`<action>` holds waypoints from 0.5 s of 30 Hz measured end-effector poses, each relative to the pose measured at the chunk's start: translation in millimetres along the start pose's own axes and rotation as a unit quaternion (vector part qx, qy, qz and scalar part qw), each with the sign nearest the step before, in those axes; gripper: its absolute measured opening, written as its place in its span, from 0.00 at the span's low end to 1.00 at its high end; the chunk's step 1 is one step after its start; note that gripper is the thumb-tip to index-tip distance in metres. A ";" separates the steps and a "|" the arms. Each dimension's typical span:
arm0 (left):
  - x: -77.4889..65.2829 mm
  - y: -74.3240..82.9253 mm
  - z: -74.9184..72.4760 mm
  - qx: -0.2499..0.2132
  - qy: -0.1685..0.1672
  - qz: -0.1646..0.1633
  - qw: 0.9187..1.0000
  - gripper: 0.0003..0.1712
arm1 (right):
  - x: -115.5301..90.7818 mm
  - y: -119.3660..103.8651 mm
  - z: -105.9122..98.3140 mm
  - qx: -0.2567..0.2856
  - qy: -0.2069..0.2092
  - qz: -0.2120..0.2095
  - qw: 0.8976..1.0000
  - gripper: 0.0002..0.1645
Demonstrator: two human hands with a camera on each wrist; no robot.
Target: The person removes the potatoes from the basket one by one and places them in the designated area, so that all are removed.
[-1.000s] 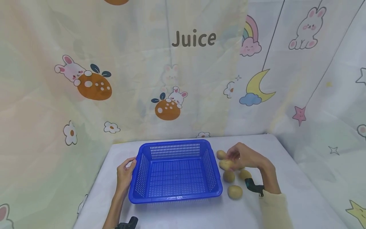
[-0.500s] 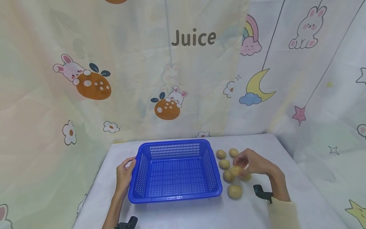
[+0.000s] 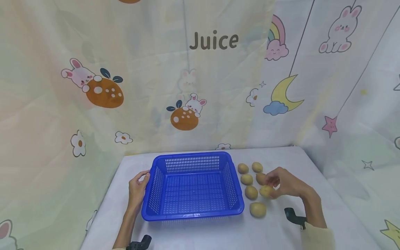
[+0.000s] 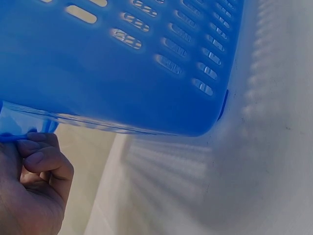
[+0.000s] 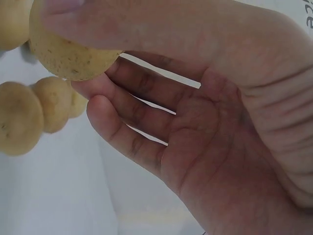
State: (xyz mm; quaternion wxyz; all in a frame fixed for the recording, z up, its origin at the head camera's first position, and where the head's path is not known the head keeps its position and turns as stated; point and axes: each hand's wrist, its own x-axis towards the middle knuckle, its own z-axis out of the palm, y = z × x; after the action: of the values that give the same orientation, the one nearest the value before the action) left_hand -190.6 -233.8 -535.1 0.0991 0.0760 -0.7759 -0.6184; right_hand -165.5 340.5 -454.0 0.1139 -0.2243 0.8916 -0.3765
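My left hand (image 3: pixel 137 189) grips the left rim of a blue plastic basket (image 3: pixel 192 217) with slotted sides. In the left wrist view, curled fingers (image 4: pixel 46 159) hold the rim against the basket's outer wall (image 4: pixel 98 83). To the basket's right, my right hand (image 3: pixel 289 184) pinches a light-brown potato (image 3: pixel 266 191) among other potatoes. The right wrist view has this potato (image 5: pixel 73 58) between thumb and fingertips, its upper part covered by the thumb. The basket holds nothing.
Several more potatoes lie in two rough columns beside the basket, the nearest potato (image 3: pixel 257 210) toward me. All stand on a white-covered table (image 3: pixel 212 236). A printed cloth curtain (image 3: pixel 150 86) encloses the back and sides.
My right hand has moved right and toward me along the potatoes with the pinched potato, uncovering the back ones. My left hand stays on the basket rim, and the basket stays put.
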 end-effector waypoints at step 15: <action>1.2 -0.9 0.5 -0.010 0.000 0.003 1.000 0.23 | -29.6 17.9 8.5 0.007 0.010 0.034 0.999 0.24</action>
State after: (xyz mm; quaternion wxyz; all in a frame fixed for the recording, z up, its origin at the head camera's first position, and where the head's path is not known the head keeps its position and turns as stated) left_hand -191.8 -233.9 -536.0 0.1016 0.0723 -0.7697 -0.6261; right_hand -142.1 360.7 -471.7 0.1192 -0.1890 0.8970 -0.3813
